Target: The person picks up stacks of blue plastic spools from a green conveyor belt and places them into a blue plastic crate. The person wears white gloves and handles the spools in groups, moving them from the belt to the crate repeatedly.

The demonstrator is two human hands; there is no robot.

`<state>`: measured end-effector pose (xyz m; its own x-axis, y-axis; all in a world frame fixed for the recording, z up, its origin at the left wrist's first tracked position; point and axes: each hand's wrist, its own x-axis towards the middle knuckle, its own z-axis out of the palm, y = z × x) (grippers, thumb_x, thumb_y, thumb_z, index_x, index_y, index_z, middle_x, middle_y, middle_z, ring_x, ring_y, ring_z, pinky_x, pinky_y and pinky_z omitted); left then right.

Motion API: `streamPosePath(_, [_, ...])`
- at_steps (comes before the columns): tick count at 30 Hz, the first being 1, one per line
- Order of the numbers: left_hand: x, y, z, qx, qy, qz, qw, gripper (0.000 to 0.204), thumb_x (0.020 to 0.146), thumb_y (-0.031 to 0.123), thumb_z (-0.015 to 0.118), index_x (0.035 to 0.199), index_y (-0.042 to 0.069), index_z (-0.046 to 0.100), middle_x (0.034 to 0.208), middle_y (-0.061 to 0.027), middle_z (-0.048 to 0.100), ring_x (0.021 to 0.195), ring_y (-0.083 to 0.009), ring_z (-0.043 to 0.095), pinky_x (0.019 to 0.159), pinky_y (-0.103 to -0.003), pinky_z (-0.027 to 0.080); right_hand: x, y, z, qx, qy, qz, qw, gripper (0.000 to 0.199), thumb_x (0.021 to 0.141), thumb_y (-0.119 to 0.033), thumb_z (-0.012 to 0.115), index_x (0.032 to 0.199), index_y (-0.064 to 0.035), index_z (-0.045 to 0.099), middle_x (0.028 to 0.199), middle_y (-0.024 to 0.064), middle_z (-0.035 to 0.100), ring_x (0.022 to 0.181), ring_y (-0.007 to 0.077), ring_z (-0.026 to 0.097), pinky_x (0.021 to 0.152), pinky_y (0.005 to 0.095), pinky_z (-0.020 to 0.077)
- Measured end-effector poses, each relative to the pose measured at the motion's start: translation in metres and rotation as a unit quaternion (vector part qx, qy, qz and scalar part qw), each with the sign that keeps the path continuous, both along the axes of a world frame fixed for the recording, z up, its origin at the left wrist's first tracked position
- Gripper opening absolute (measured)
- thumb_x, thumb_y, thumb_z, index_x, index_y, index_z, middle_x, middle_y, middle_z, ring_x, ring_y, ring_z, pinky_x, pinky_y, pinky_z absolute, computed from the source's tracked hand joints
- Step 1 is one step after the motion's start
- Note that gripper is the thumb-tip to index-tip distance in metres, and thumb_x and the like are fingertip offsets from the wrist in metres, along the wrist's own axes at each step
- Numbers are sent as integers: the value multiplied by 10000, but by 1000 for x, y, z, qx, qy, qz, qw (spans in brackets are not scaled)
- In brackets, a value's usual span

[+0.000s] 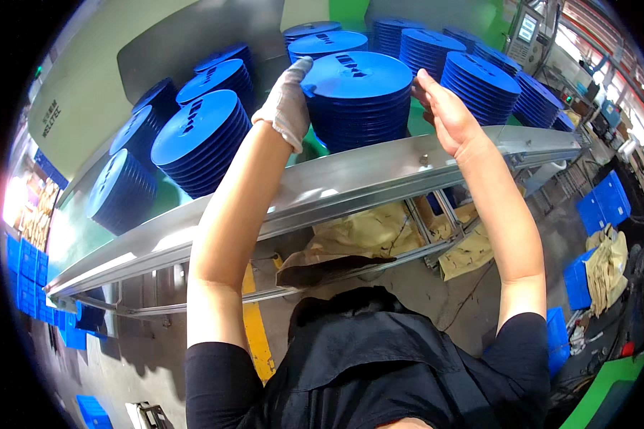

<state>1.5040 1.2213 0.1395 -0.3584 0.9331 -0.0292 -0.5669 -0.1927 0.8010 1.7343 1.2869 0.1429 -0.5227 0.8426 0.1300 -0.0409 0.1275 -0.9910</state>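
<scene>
Reaching over the metal near edge of the table (350, 182), the person brackets one stack of blue discs (358, 100) between both hands. Toward the left end stand more blue stacks (200, 143), tilted in the fisheye view, with further stacks (479, 82) behind and to the right. The left hand (288, 100), in a pale glove, presses flat against the stack's left side — fingers extended up to the top disc's rim, not curled around anything. The stack itself stands on the green tabletop just behind the near edge, about midway along it. The right hand (447, 107), bare, lies against the stack's right side, fingers spread open along the curve; whether it presses or only touches I cannot tell. By my reading, the step in hand is squaring or clamping the stack from both sides. Any next move calls for even pressure from both palms — the discs look loose and could shear sideways.
</scene>
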Motion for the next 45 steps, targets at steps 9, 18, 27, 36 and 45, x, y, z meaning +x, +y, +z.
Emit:
streamPosePath(9, [-2, -18, -8, -22, -83, 109, 990, 345, 840, 156, 619, 1145, 19, 536, 1142, -163, 592, 1018, -283, 584, 944, -395, 458, -11, 4, -6, 58, 22, 31, 998, 525, 888, -378, 546, 1271, -25, 481, 1247, 94, 532, 1244, 176, 390, 1100, 400, 93])
streamPosePath(18, [-10, -19, -33, 49, -138, 94, 985, 438, 821, 121, 614, 1225, 23, 476, 1247, -153, 511, 1127, -291, 501, 1010, -422, 372, -11, 60, -11, 243, -272, -144, 920, 496, 718, -429, 698, 973, -9, 626, 981, 172, 645, 923, 261, 610, 811, 333, 461])
streamPosePath(27, [-3, -25, -27, 93, -85, 143, 982, 467, 818, 98, 624, 1254, 71, 461, 1324, -136, 448, 1222, -277, 418, 1068, -426, 275, -18, 48, 3, 104, -166, -105, 975, 424, 649, -121, 764, 1017, 19, 607, 791, 81, 633, 627, 129, 517, 555, 254, 412])
streamPosePath(36, [-4, -23, -25, 99, -118, 199, 968, 429, 812, 58, 607, 1222, 74, 482, 1300, -112, 470, 1205, -260, 435, 1049, -396, 307, 14, 56, 35, 94, -78, -146, 982, 357, 709, -126, 708, 1045, -47, 615, 787, 21, 619, 638, 99, 528, 525, 229, 406])
streamPosePath(45, [-4, -30, -25, 85, 67, 165, 980, 675, 807, 109, 604, 1392, 56, 270, 1367, -186, 369, 1249, -298, 380, 1063, -391, 248, 133, -6, 60, 236, -16, -229, 944, 389, 803, -144, 644, 1168, -36, 566, 834, 7, 618, 727, 94, 586, 666, 235, 472])
